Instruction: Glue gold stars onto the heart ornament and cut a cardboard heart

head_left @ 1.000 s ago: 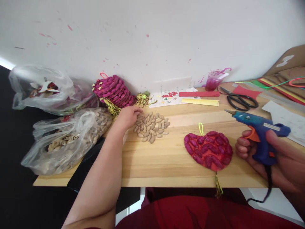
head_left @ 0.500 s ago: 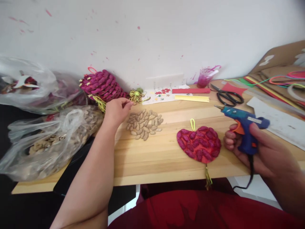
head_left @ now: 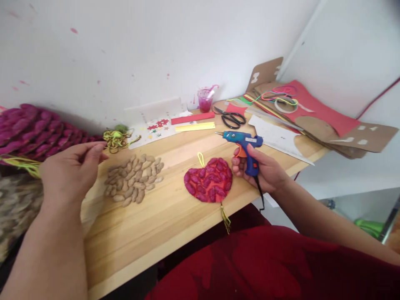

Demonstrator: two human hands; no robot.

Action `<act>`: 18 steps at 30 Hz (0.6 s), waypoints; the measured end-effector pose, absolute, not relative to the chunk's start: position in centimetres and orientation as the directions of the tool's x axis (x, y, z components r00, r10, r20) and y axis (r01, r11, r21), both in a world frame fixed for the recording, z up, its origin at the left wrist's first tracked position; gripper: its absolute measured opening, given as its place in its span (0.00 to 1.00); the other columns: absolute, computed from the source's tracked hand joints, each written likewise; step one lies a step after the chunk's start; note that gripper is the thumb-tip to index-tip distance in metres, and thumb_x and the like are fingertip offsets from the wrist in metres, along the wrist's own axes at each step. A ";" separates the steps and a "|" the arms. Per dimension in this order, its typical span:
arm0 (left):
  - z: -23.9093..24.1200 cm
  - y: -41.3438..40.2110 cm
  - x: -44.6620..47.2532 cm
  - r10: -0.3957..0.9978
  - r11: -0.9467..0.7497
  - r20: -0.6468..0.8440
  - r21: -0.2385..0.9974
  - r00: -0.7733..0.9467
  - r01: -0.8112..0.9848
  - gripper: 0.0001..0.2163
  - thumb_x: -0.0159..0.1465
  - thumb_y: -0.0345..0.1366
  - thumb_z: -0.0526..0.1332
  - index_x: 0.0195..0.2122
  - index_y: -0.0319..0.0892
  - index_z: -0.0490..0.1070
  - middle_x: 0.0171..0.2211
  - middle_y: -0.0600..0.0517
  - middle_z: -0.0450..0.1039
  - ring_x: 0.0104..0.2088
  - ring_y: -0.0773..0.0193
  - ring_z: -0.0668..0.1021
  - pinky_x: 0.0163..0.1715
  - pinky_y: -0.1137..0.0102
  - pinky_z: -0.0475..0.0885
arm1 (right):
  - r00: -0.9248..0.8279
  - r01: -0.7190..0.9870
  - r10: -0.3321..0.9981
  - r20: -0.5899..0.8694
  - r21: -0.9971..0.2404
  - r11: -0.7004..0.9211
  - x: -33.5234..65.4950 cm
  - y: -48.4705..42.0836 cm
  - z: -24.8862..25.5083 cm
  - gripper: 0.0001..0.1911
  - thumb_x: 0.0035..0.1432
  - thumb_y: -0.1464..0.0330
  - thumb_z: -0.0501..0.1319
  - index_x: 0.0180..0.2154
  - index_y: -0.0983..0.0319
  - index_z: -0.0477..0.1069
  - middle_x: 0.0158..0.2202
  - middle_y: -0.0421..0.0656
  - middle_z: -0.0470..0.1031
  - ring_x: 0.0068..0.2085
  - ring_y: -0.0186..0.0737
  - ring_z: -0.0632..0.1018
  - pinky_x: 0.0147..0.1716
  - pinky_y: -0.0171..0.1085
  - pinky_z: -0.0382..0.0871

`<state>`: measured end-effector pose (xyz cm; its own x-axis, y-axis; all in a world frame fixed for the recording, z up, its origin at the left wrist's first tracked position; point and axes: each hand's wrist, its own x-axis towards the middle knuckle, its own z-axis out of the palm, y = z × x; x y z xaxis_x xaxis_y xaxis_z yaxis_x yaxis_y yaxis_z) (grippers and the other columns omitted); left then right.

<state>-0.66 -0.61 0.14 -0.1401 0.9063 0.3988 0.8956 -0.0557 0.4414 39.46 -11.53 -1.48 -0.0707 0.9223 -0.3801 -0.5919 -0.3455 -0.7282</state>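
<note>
My right hand [head_left: 259, 168] grips a blue hot glue gun [head_left: 242, 143] with an orange trigger, its nozzle pointing left over the table. Just left of it lies a red heart [head_left: 208, 181] covered in magenta-painted shells, with a yellow loop on top and a tassel hanging past the table edge. My left hand [head_left: 75, 166] is raised at the left, thumb and fingers pinched together; anything between them is hidden. Close to its fingertips is a tangle of yellow-green and brown cord [head_left: 117, 139]. A pile of unpainted peanut shells [head_left: 134, 177] lies to the right of that hand.
Along the wall are small stars on white paper [head_left: 158, 127], red and yellow strips [head_left: 195, 126], black scissors [head_left: 233, 118] and a cup of magenta paint [head_left: 205, 100]. Cardboard and red sheets [head_left: 321, 108] lie at right. A magenta shell-covered piece [head_left: 34, 129] stands at far left.
The view has swung to the right, so the things on the table sit further left and more cardboard shows. My left hand stays pinched near the cord; my right hand still holds the glue gun.
</note>
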 end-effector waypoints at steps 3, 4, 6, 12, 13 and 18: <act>0.0 -0.5 -1.0 0.905 0.022 0.381 0.399 -0.188 0.917 0.18 0.61 0.49 0.57 0.40 0.45 0.82 0.29 0.52 0.81 0.21 0.64 0.75 0.20 0.72 0.63 | -0.095 -0.601 0.933 -0.346 -0.727 -0.331 39.7 -11.6 -1.9 0.14 0.67 0.61 0.56 0.36 0.64 0.74 0.30 0.45 0.76 0.30 0.37 0.78 0.31 0.33 0.76; 0.0 -0.4 -1.1 0.905 0.035 0.375 0.407 -0.201 0.913 0.18 0.61 0.50 0.57 0.38 0.45 0.82 0.28 0.52 0.81 0.19 0.65 0.73 0.19 0.72 0.62 | -0.101 -0.602 0.934 -0.343 -0.726 -0.331 39.7 -11.6 -1.9 0.14 0.67 0.61 0.56 0.36 0.64 0.74 0.30 0.45 0.76 0.30 0.37 0.78 0.31 0.33 0.76; -0.2 -0.2 -1.2 0.901 0.017 0.383 0.433 -0.202 0.901 0.17 0.60 0.50 0.58 0.35 0.44 0.82 0.26 0.53 0.80 0.19 0.66 0.72 0.19 0.72 0.62 | -0.103 -0.604 0.933 -0.346 -0.723 -0.335 39.7 -11.6 -1.9 0.14 0.68 0.62 0.55 0.37 0.64 0.74 0.30 0.45 0.76 0.30 0.37 0.79 0.31 0.33 0.76; -0.6 0.1 -1.6 0.910 -0.024 0.377 0.464 -0.173 0.886 0.19 0.62 0.50 0.57 0.36 0.42 0.81 0.25 0.51 0.78 0.23 0.65 0.76 0.23 0.72 0.65 | -0.084 -0.583 0.918 -0.387 -0.728 -0.360 39.5 -11.4 -1.6 0.16 0.69 0.61 0.54 0.35 0.64 0.74 0.29 0.44 0.76 0.29 0.36 0.79 0.30 0.32 0.76; -0.6 0.1 -1.5 0.911 -0.030 0.379 0.452 -0.162 0.891 0.20 0.63 0.50 0.56 0.37 0.41 0.81 0.26 0.50 0.79 0.23 0.65 0.76 0.24 0.71 0.65 | -0.084 -0.581 0.917 -0.389 -0.729 -0.362 39.6 -11.4 -1.6 0.16 0.68 0.61 0.55 0.35 0.64 0.74 0.29 0.45 0.76 0.29 0.37 0.79 0.30 0.32 0.76; -0.2 -0.4 -1.0 0.913 -0.038 0.386 0.410 -0.135 0.911 0.24 0.64 0.53 0.51 0.40 0.41 0.80 0.28 0.48 0.80 0.31 0.60 0.80 0.25 0.69 0.61 | -0.107 -0.587 0.922 -0.372 -0.725 -0.360 39.6 -11.4 -1.6 0.13 0.65 0.61 0.60 0.35 0.64 0.75 0.29 0.44 0.75 0.29 0.36 0.78 0.30 0.31 0.76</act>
<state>-1.00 -0.43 -0.22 -0.1354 0.9127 0.3855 0.9114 -0.0379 0.4098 39.60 -11.41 -1.63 -0.1069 0.9221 -0.3720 -0.5871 -0.3604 -0.7249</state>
